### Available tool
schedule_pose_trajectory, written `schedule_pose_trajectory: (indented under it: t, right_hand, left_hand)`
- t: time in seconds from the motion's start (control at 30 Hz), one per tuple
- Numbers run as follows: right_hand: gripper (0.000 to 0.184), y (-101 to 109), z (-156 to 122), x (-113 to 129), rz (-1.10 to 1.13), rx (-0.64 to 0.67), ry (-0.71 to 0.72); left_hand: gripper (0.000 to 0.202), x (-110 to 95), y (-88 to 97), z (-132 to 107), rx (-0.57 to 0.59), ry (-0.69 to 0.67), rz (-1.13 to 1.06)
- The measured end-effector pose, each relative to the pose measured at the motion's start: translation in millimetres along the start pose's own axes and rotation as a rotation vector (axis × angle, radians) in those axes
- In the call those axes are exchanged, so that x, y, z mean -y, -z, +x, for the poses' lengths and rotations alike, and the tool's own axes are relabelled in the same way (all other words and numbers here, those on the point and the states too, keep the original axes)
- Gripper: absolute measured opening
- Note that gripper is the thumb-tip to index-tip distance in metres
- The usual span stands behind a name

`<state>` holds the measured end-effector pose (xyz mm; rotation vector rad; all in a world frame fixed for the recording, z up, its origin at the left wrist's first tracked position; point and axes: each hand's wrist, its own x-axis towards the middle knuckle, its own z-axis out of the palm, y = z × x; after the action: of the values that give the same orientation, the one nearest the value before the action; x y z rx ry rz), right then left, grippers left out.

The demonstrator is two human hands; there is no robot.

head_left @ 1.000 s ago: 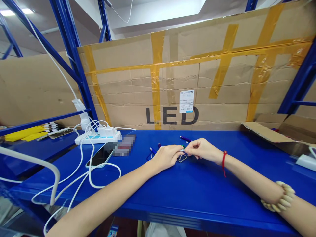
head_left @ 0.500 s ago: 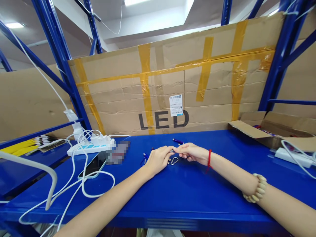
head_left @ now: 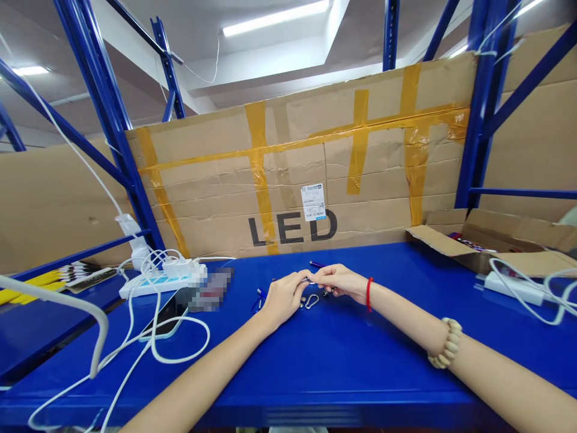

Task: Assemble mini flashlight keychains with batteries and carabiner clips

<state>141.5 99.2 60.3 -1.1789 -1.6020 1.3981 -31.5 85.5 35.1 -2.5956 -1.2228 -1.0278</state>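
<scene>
My left hand (head_left: 282,296) and my right hand (head_left: 339,279) meet fingertip to fingertip over the blue table (head_left: 342,361). Both pinch one small object between them; it is too small to name for sure. A silver carabiner clip (head_left: 311,300) hangs or lies just below the fingers. Small blue keychain pieces (head_left: 259,296) lie left of my left hand, and another small blue piece (head_left: 316,264) lies just behind the hands. My right wrist wears a red string, and a bead bracelet sits further up the forearm.
A taped cardboard sheet marked LED (head_left: 293,180) stands along the table's back. At left are a white power strip (head_left: 153,281), looping white cables, a phone (head_left: 164,310). An open cardboard box (head_left: 491,240) and a second white strip (head_left: 514,287) sit at right.
The view has tilted upward and shifted right, so the hands sit lower and further left in frame. Both hands stay pinched together on the small object.
</scene>
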Motion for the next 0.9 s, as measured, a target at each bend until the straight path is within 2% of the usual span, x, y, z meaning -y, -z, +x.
schedule_pose_trajectory:
  t: [0.3, 0.53, 0.9]
  right_hand:
    - [0.046, -3, 10, -10, -0.119, -0.109, 0.107]
    - [0.049, -7, 12, -13, -0.115, -0.165, 0.204]
    - [0.049, -10, 10, -11, -0.016, -0.155, 0.147]
  left_hand:
    - [0.02, -5, 4.8, 2, 0.122, 0.084, 0.109]
    - [0.019, -4, 4.4, 3, 0.155, 0.107, 0.212]
    - [0.018, -6, 5.2, 3, 0.161, 0.124, 0.245]
